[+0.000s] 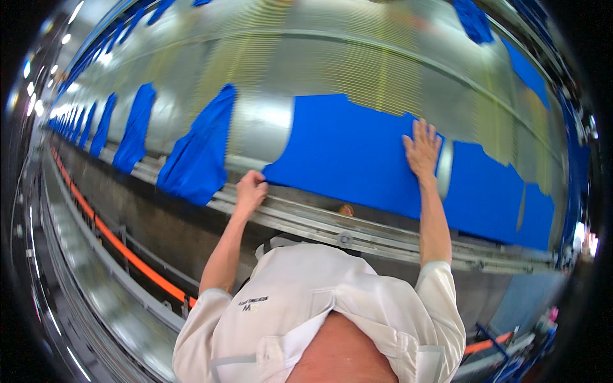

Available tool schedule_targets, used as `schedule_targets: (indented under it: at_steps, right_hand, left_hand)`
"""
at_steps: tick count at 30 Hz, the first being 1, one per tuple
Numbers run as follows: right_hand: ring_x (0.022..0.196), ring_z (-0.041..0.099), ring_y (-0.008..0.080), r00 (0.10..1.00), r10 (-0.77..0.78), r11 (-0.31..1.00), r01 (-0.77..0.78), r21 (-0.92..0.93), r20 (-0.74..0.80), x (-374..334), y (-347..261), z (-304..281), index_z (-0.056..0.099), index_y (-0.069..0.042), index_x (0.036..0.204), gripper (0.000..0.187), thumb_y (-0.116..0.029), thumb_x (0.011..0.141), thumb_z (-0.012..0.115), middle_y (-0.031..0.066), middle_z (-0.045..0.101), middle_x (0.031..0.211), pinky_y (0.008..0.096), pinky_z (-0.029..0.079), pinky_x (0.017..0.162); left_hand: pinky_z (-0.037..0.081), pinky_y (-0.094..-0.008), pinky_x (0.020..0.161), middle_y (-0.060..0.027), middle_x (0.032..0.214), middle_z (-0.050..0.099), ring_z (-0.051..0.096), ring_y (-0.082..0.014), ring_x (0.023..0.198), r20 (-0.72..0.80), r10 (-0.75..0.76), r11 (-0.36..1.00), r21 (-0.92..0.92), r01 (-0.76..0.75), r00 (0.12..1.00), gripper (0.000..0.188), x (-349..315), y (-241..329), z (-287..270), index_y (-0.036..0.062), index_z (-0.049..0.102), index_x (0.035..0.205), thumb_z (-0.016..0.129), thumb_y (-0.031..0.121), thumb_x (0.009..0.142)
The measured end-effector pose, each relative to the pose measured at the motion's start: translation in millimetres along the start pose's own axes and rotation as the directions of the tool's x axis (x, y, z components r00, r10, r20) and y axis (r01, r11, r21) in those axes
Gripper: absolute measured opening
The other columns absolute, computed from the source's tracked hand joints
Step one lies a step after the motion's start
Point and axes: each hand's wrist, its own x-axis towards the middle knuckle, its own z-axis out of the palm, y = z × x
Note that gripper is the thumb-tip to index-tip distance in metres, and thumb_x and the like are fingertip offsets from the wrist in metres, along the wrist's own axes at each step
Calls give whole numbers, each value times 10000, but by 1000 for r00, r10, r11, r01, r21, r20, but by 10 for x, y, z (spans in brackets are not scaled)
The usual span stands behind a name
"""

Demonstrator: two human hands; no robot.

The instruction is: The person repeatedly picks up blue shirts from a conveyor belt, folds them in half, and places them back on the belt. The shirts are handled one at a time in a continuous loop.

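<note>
A wide blue fabric piece (351,150) lies spread almost flat across the long table in front of me, its near edge by the rail. At its near left corner, the fingers of my left hand (251,190) are pinched together on the cloth. My right hand (423,152) rests flat near the piece's right edge, fingers stretched out. To the right lies another flat blue piece (482,195). Left of my left hand, a crumpled blue piece (201,153) drapes over the table's near edge.
Several more blue pieces (135,131) lie in a row to the far left. A metal rail (300,214) runs along the table (306,67) edge before me, with a small round reddish-yellow item (346,210) beside it. An orange bar (121,246) stretches along the lower left.
</note>
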Motion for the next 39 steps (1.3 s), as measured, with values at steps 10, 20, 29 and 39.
schedule_targets:
  at_steps: [10, 20, 29, 39]
  right_hand:
    - [972, 566, 312, 980, -104, 667, 197, 719, -172, -794, -3038, -504, 668, -48, 996, 207, -128, 808, 699, 129, 646, 979, 400, 451, 862]
    - [951, 535, 341, 990, -138, 852, 126, 508, -15, -629, -5283, -9, 646, -44, 909, 213, -184, 767, 719, 139, 592, 971, 448, 408, 812]
    - [611, 430, 96, 847, 269, -231, -405, 885, 458, -398, -4981, 158, 622, -56, 869, 130, -164, 799, 644, -27, 510, 728, 273, 358, 543]
    - [710, 451, 81, 664, 392, -463, -456, 760, 637, -263, -5248, 187, 585, -16, 930, 155, -156, 872, 618, -7, 520, 776, 244, 390, 643]
  left_hand:
    - [490, -257, 659, -32, 781, 662, 599, -90, 704, -415, 155, 980, -48, -192, 896, 113, -277, 129, -1830, 15, 665, 911, 671, 94, 830]
    - [503, -377, 737, -130, 838, 660, 639, -281, 812, -356, 321, 947, 104, -304, 878, 215, 764, -916, -2794, 27, 669, 963, 687, 130, 775]
    - [456, -432, 844, -155, 965, 588, 558, -344, 948, -6, 562, 741, 448, -500, 827, 351, 1741, -767, -2405, 71, 683, 1034, 760, 200, 717]
    - [445, -247, 664, 3, 793, 607, 546, -72, 766, 61, 194, 939, -301, -167, 979, 184, 2291, -976, -2752, 20, 658, 929, 632, 201, 909]
